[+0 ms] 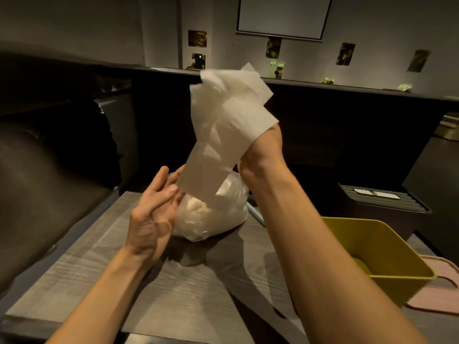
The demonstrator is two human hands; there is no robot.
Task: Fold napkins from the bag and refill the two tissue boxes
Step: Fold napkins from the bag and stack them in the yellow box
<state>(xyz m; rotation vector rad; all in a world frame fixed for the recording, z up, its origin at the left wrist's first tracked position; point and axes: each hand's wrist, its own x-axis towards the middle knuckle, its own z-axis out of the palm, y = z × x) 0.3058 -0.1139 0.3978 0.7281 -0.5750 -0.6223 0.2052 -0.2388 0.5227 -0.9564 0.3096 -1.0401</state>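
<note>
- table [82, 264]: grey wood-grain top, fills the lower half of the view, both forearms reach over it
- dark counter [347, 120]: runs across behind the table, its ledge carries small items too dim to identify
- projector screen [283, 16]: on the back wall, top centre, a row of small pictures on the wall below it
- dark rounded seat back [37, 194]: against the table's left edge
- yellow tissue box [387, 247]: open-topped tub, right side of the table, partly hidden behind the right forearm; inside looks mostly bare, contents not clear
- pink tissue box [444, 294]: just right of and behind the yellow one, only an edge in view, rest cut off by the frame
- plastic bag [218, 214]: translucent, bulging with white napkins, sits at the table's far middle, between the two hands and lower than both
- napkins [223, 127]: bunch of white sheets lifted clear above the bag, several unfolded, corners fanning up and right, one long sheet hanging down to just beside the left fingertips
- right hand [263, 150]: raised, closed around the bunch from behind; fingers hidden by paper, only back of hand and wrist show
- left hand [154, 214]: palm turned up and inward, fingers spread and loose, gripping nothing, fingertips just at the lower edge of the hanging sheet; contact not certain
</note>
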